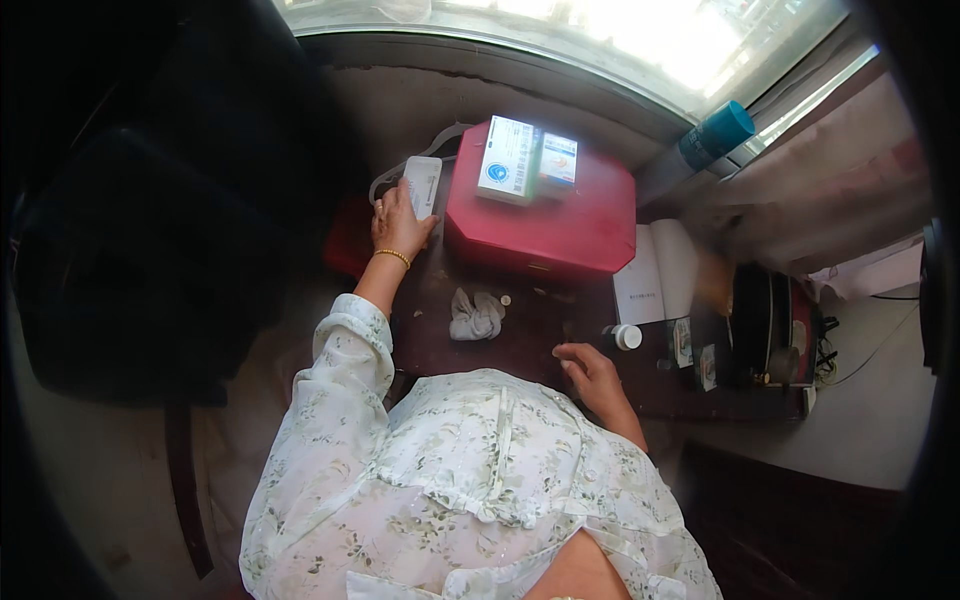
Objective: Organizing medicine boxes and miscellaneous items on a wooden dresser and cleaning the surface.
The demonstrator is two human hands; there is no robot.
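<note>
My left hand (pixel 397 228), with a gold bracelet on its wrist, is closed around the side of a flat white box (pixel 425 182). That box is next to the left side of a large red case (pixel 540 245). Close to the table's near edge, my right hand (pixel 597 382) is half curled with a gap between thumb and forefinger, and nothing clearly shows in it. A white-capped bottle (pixel 627 337) stands just beyond it. Between my hands lie a crumpled pale cloth (pixel 476 315) and a small round pale piece (pixel 506 300) on the dark table (pixel 430 345).
Two medicine-type boxes, a white one (pixel 507 160) and a white-and-blue one (pixel 557 160), lie on the red case. An open booklet (pixel 640 285), small packets (pixel 683 343) and a black bag (pixel 757 320) are at the right. A teal-capped cylinder (pixel 722 130) leans by the window.
</note>
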